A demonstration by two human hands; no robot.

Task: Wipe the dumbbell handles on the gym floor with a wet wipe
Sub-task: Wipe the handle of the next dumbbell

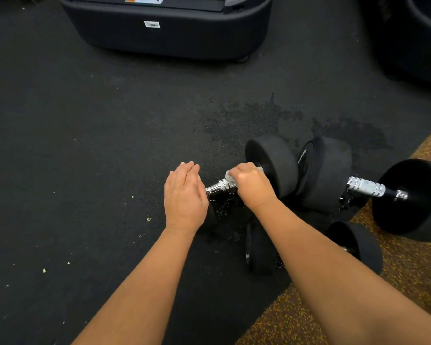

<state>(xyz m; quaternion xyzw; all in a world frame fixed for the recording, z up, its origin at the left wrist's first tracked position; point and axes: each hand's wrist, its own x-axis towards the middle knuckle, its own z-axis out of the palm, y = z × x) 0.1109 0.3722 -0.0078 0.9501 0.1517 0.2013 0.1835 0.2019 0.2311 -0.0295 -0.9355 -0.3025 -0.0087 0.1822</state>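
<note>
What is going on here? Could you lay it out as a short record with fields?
place: black gym floor
right hand: closed on a white wipe, around a chrome dumbbell handle
left hand: open, resting over the near end of that dumbbell
other dumbbells: one to the right with its handle bare, one nearer the person
background: dark machine base

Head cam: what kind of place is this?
Most likely a gym floor. Black dumbbells with chrome handles lie on dark speckled rubber flooring, and the base of a large exercise machine stands behind them.
</note>
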